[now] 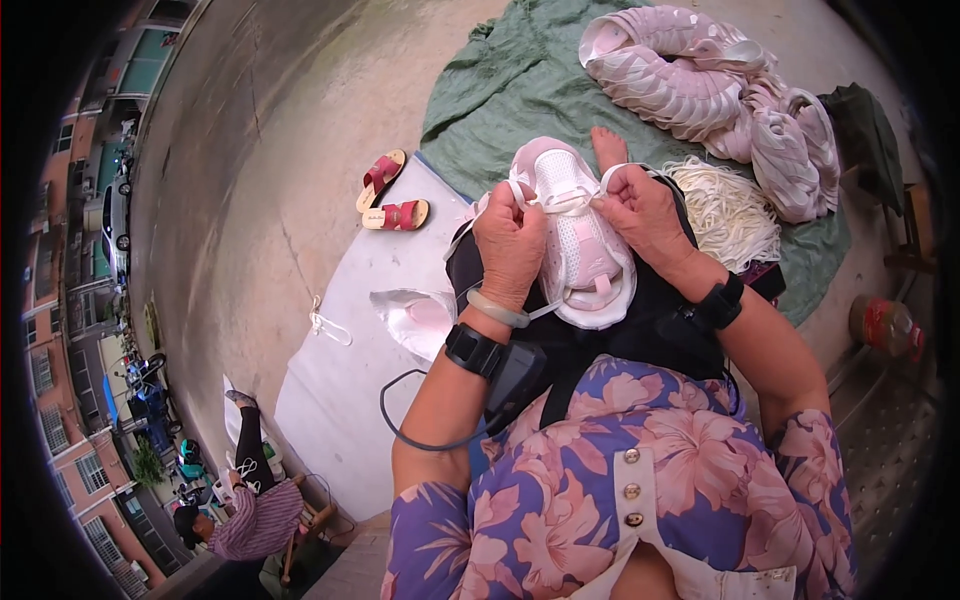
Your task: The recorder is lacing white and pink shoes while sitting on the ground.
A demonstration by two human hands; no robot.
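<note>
Our flowery shirt (570, 460) is closest. At 12 o'clock from it, the pink and white shoe (597, 255) sits on our lap (655, 335). Our left hand (508, 240) and our right hand (645, 215) each pinch white lace (517, 192) over it. From the shoe, a messy pile of laces (728, 215) is at 3 o'clock, pink and white pieces (690, 95) bunch up on green cloth (500, 95) at 1 o'clock, and red sandals (398, 215) lie between 9 and 10 o'clock.

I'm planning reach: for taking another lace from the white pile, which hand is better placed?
Probably the right hand: the lace pile lies beside it, while the left hand is across the shoe. Both pinch laces, so it would need freeing.
</note>
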